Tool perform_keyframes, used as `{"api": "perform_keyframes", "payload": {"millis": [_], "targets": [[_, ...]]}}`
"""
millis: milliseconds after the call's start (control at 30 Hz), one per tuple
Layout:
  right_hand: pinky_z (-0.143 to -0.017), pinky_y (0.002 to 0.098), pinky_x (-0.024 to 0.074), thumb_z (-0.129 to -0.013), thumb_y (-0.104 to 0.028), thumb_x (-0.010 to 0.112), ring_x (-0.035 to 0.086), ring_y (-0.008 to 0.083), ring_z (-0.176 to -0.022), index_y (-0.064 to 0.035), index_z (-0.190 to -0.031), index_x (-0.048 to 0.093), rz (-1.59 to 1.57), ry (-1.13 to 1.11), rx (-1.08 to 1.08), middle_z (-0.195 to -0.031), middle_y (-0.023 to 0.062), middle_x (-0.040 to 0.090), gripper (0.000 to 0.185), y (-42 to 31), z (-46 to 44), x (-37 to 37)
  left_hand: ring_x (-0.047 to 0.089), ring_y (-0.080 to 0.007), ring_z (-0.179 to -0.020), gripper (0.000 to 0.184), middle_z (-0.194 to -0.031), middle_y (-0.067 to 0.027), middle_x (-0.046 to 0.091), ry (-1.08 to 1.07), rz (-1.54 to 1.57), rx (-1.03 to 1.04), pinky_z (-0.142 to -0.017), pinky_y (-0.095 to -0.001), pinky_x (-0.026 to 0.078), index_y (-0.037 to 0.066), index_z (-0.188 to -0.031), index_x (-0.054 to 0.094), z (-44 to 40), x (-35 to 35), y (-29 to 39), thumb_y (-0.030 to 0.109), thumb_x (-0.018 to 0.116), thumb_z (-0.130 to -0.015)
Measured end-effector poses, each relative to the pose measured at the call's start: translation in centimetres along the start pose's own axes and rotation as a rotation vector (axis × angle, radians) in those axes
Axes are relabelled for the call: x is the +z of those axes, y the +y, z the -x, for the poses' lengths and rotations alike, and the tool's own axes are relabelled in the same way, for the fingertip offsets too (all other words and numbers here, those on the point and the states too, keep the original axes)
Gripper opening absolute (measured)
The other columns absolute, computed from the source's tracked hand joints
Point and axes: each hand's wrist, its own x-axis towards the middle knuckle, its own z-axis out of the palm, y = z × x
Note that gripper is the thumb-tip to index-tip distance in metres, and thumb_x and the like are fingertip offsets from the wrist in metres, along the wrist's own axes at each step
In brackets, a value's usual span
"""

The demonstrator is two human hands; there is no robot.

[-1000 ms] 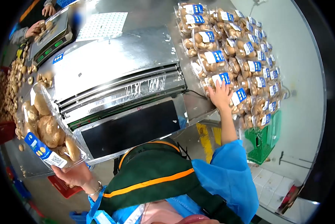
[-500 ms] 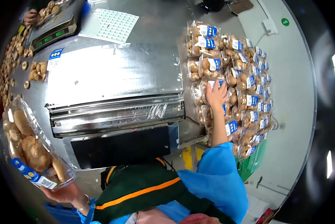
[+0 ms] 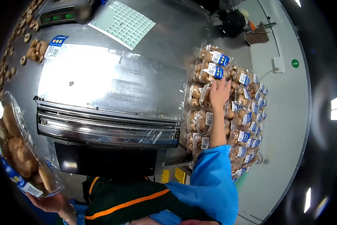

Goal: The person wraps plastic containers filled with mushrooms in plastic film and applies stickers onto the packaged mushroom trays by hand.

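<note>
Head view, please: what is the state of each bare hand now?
Left hand: holds a clear-wrapped pack of brown mushrooms.
Right hand: open, fingers at the stacked mushroom packs.

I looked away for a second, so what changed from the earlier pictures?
The right hand has moved across the packs to one farther from the body. The co-worker's hands have gone out of view. The left hand still holds its mushroom pack.
</note>
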Motion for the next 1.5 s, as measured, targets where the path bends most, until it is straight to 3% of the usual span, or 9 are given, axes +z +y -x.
{"api": "perform_keyframes", "payload": {"millis": [500, 667, 767, 900, 1167, 1200, 1267, 1467, 1500], "targets": [[-0.09, 0.0475, 0.0354, -0.089, -0.033, 0.039, 0.043, 0.0439, -0.107, 0.0033, -0.117, 0.046, -0.058, 0.047, -0.176, -0.118, 0.0301, 0.044, 0.047, -0.4, -8.9, 1.8, 0.034, -0.0258, -0.125, 0.06, -0.136, -0.0111, 0.035, 0.381, -0.076, 0.127, -0.105, -0.04, 0.025, 0.008, -0.135, 0.028, -0.1, 2.8, -1.4, 0.038, 0.046, -0.087], [-0.101, 0.0441, 0.0257, -0.089, -0.041, 0.035, 0.029, 0.0428, -0.123, -0.0005, -0.13, 0.033, 0.02, -0.101, -0.11, -0.134, 0.0306, 0.027, 0.058, 2.5, -14.5, 7.9, 0.032, -0.0283, -0.126, 0.063, -0.137, -0.0133, 0.033, -0.349, -0.019, -0.125, -0.106, -0.0412, 0.023, 0.008, -0.136, 0.025, -1.4, -1.5, 0.2, 0.04, 0.046, -0.086], [-0.101, 0.0453, 0.0256, -0.088, -0.046, 0.033, 0.028, 0.0396, -0.125, -0.0044, -0.134, 0.028, 0.095, -0.199, 0.071, -0.138, 0.0256, 0.023, 0.061, 1.2, -13.5, 9.5, 0.033, -0.0298, -0.125, 0.065, -0.137, -0.0147, 0.032, 0.413, -0.127, 0.109, -0.105, -0.0429, 0.025, 0.008, -0.137, 0.024, -0.5, 3.5, -1.8, 0.043, 0.044, -0.086], [-0.102, 0.0454, 0.0249, -0.087, -0.051, 0.031, 0.027, 0.0361, -0.127, -0.0081, -0.136, 0.025, 0.063, -0.166, 0.16, -0.142, 0.0184, 0.02, 0.065, 2.7, -13.0, 10.1, 0.038, -0.0277, -0.122, 0.06, -0.133, -0.0124, 0.039, -0.539, -0.086, -0.199, -0.101, -0.0417, 0.031, 0.009, -0.135, 0.029, -2.5, -1.9, -1.8, 0.044, 0.039, -0.087], [-0.103, 0.0473, 0.0201, -0.085, -0.054, 0.029, 0.019, 0.0318, -0.132, -0.0167, -0.14, 0.016, 0.02, -0.311, 0.267, -0.146, 0.0114, 0.01, 0.068, 2.5, -13.6, 9.6, 0.045, -0.0268, -0.115, 0.058, -0.127, -0.0115, 0.044, -0.477, -0.124, -0.108, -0.096, -0.0406, 0.037, 0.009, -0.132, 0.032, -1.6, -2.4, -1.8, 0.045, 0.039, -0.087], [-0.103, 0.0477, 0.0196, -0.086, -0.055, 0.029, 0.017, 0.0313, -0.132, -0.0171, -0.14, 0.015, 0.025, -0.327, 0.278, -0.147, 0.0107, 0.008, 0.068, 2.6, -13.6, 9.7, 0.045, -0.0267, -0.115, 0.058, -0.127, -0.0116, 0.044, 0.28, -0.047, 0.002, -0.096, -0.0407, 0.037, 0.009, -0.133, 0.032, 0.2, 3.1, -2.9, 0.044, 0.038, -0.087], [-0.103, 0.0485, 0.0187, -0.085, -0.056, 0.028, 0.015, 0.0312, -0.133, -0.018, -0.141, 0.012, 0.07, -0.295, 0.273, -0.147, 0.0092, 0.006, 0.069, 3.4, -13.7, 11.2, 0.044, -0.0268, -0.115, 0.059, -0.128, -0.0115, 0.043, -0.507, -0.112, -0.089, -0.096, -0.0408, 0.037, 0.008, -0.133, 0.031, -1.5, -2.5, -1.9, 0.044, 0.038, -0.087], [-0.103, 0.0417, 0.0231, -0.089, -0.048, 0.032, 0.025, 0.0357, -0.127, -0.01, -0.135, 0.029, 0.019, -0.236, 0.126, -0.141, 0.0179, 0.021, 0.06, 5.0, -15.0, 11.6, 0.044, -0.0272, -0.116, 0.061, -0.129, -0.0114, 0.042, 0.161, -0.047, -0.083, -0.096, -0.0413, 0.036, 0.008, -0.133, 0.03, 0.7, 4.2, -3.8, 0.046, 0.04, -0.087], [-0.102, 0.0371, 0.0258, -0.09, -0.041, 0.038, 0.034, 0.0346, -0.122, -0.0027, -0.127, 0.04, -0.442, -0.168, 0.143, -0.133, 0.0202, 0.034, 0.053, 5.5, -15.3, 10.6, 0.044, -0.0262, -0.116, 0.061, -0.129, -0.0113, 0.042, -0.519, -0.051, -0.217, -0.096, -0.0407, 0.036, 0.008, -0.133, 0.031, -1.1, 0.1, -3.3, 0.046, 0.041, -0.087]]}}
